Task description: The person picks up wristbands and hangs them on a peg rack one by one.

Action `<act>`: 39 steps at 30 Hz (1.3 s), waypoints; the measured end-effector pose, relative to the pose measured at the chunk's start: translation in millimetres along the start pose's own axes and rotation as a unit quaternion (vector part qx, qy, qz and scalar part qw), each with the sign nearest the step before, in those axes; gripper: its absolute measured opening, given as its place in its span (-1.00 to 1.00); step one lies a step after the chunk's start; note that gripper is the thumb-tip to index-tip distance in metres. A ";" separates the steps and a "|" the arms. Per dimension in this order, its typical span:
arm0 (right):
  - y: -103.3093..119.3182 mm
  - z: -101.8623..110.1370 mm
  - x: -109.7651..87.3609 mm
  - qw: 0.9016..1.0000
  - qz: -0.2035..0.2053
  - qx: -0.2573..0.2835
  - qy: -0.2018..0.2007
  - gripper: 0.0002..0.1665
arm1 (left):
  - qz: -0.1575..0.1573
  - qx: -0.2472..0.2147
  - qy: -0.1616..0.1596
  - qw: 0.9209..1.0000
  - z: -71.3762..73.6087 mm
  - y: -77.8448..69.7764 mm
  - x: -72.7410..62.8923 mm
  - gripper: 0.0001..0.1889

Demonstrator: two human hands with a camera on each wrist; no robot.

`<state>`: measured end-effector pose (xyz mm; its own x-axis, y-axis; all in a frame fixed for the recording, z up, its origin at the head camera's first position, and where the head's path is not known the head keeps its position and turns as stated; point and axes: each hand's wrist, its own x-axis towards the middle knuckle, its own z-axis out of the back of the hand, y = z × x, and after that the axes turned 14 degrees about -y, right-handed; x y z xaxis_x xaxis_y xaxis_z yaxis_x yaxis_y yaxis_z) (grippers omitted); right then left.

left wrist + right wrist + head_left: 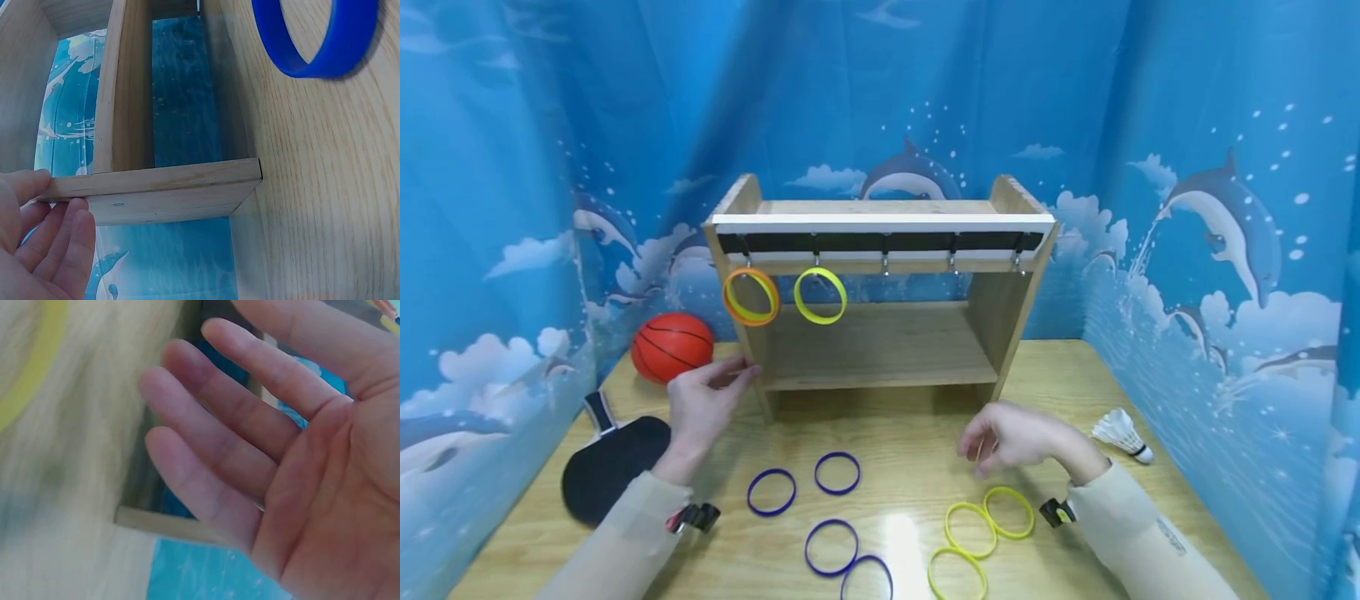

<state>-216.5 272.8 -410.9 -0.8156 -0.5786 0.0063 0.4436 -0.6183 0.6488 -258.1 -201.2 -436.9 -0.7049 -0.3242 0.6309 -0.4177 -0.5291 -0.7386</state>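
A wooden rack (880,346) stands at the back of the table, with several metal hooks under its top front edge. My left hand (709,407) pinches the front edge of the rack's left side panel (169,178), thumb and fingers on it in the left wrist view. An orange wristband (730,307) and a yellow one hang together from the leftmost hook; another yellow wristband (842,293) hangs from the second hook. My right hand (1011,435), holding nothing, hovers with loosely bent fingers just behind three yellow wristbands (947,531) on the table.
Several dark blue wristbands (749,501) lie at the front middle of the table. To the left are a red basketball (672,347) and a black table tennis paddle (613,471). A white shuttlecock (1120,432) lies at right. Blue dolphin-print curtains (820,92) surround the table.
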 end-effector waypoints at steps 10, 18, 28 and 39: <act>-18.4 -9.5 -14.7 0.998 -0.047 0.036 0.022 -0.69 | 0.015 -0.006 -0.001 1.000 0.3 -2.1 -0.6 -0.77; -21.7 -17.0 -16.8 0.998 -0.054 0.016 0.022 -0.67 | 0.013 -0.014 -0.002 1.000 0.6 -1.7 -1.1 -0.78; -21.2 -24.6 -14.9 0.997 -0.064 -0.031 0.014 -0.73 | 0.005 -0.017 -0.006 1.000 0.5 -0.9 -0.7 -0.78; -23.4 -20.7 -15.5 0.998 -0.061 -0.027 0.020 -0.77 | 0.013 -0.012 0.001 1.000 1.1 -2.5 -1.7 -0.77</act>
<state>-206.6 285.2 -442.0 -0.8499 -0.5174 -0.1003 0.3626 -0.7121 0.6012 -255.2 -200.2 -435.9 -0.7173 -0.3364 0.6102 -0.4119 -0.5017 -0.7607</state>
